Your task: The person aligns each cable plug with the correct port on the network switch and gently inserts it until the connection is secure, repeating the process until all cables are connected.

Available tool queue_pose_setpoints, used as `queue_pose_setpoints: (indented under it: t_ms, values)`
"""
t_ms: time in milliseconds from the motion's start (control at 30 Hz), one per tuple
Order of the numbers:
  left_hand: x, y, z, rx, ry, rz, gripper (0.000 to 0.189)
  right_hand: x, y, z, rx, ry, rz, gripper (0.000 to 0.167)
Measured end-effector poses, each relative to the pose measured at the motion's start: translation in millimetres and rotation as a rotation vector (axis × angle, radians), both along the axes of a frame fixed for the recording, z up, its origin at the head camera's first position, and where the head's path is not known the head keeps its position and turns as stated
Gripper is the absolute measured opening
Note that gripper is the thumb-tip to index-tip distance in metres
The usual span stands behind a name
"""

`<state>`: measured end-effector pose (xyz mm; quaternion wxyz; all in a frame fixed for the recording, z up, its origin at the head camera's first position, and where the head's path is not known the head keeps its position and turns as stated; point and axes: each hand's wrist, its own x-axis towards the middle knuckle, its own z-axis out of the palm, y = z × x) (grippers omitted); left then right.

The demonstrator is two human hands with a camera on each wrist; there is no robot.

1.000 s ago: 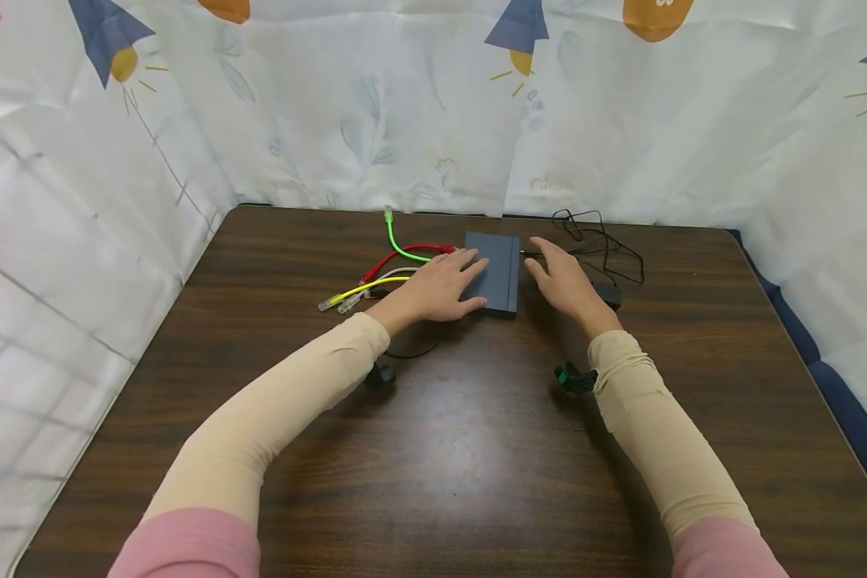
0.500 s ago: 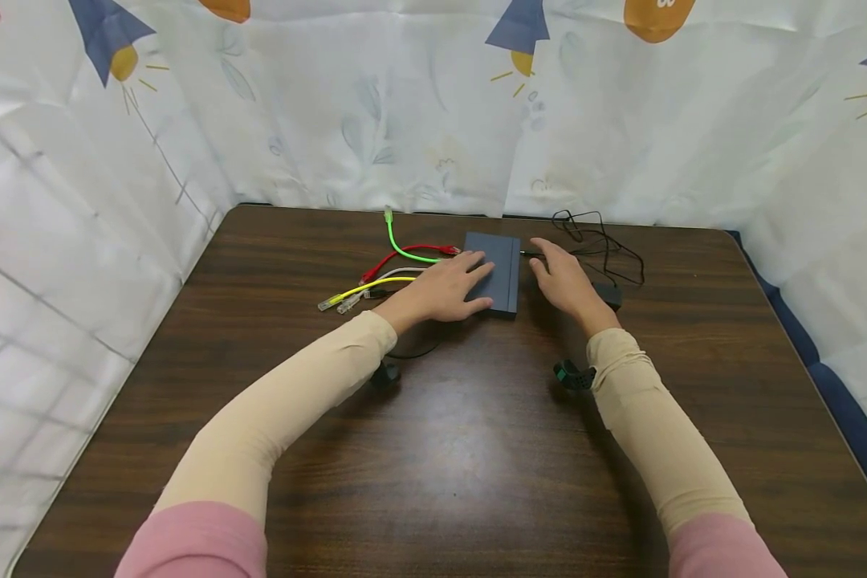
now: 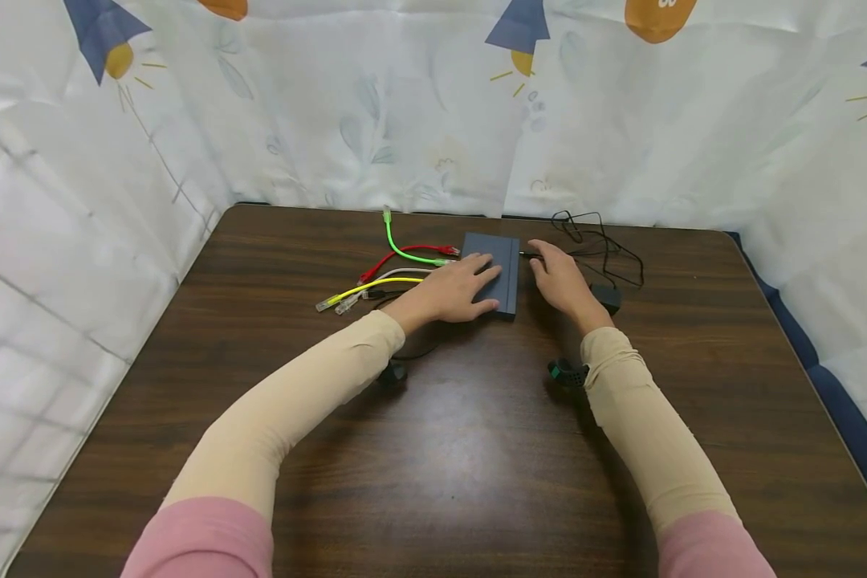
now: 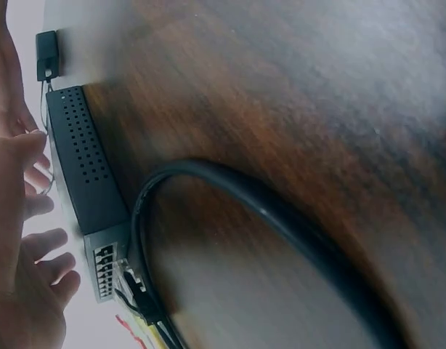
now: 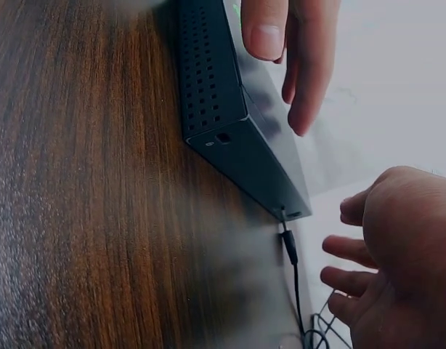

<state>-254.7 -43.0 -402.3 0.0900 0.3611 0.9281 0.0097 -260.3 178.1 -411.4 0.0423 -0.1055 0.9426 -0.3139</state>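
The grey-black box [image 3: 507, 273] lies flat toward the far edge of the table [image 3: 462, 449], its ported side turned left and its power side turned right, probably so that the two sets of leads stay out of each other's way. The left hand [image 3: 451, 289] spreads wide over the box's left part, fingers extended and gripping nothing; such a flat pose would suit steadying or squaring the box, though I cannot tell whether the fingertips truly press on it. The right hand [image 3: 562, 281] is also loose and empty, just beside the box's right side and apart from the power plug [image 5: 290, 249], near enough, it seems, to guard that side. The plug meets the box at its far right corner with some bare metal showing, so it may not be fully home. Its cord runs right to a tangle, with the power adapter [image 3: 605, 299] lying near it. On the left, the green cable [image 3: 401, 252] and red cable [image 3: 390, 258] aim their right ends at the ports [image 4: 104, 273] — whether either is seated I cannot tell — while the yellow cable [image 3: 376, 283] runs behind the left hand.
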Motion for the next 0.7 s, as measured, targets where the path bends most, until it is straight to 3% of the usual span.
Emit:
queue_pose_setpoints:
  t_ms: [433,700]
  values:
    - [-0.2,3.2,-6.8,-0.029,-0.004,0.002,0.069,-8.4,-1,-8.2,0.000,-0.018,-0.018,0.045]
    - [0.4,5.8,-6.3,-0.101,-0.009,-0.010,0.069,-14.2,0,-12.6,0.007,-0.012,-0.025,0.044]
